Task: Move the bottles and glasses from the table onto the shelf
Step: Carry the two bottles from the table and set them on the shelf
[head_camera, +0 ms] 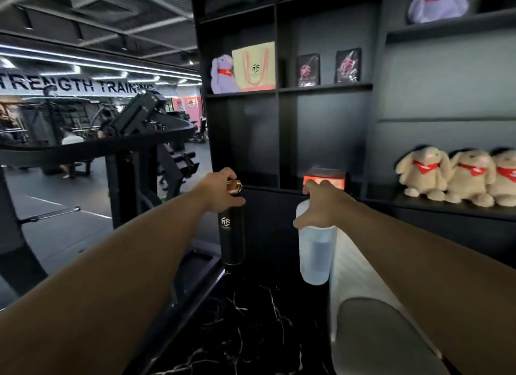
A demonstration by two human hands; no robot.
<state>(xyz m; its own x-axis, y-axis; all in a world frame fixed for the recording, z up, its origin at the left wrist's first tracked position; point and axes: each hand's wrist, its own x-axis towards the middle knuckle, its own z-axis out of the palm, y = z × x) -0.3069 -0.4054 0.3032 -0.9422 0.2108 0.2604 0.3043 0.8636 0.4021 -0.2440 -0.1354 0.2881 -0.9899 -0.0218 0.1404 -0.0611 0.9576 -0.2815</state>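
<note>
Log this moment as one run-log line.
left hand: holds black gold-capped bottle | right hand: holds frosted translucent bottle | both airborne

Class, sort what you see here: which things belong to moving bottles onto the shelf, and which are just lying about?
Belongs to the job:
black bottle in the left hand
frosted bottle in the right hand
shelf

Just lying about:
beige plush rabbits
purple plush rabbit
tote bag

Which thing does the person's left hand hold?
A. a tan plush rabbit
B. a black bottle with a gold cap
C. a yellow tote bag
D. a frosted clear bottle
B: the left hand grips the top of the black bottle, while the right hand holds the frosted bottle.
</note>
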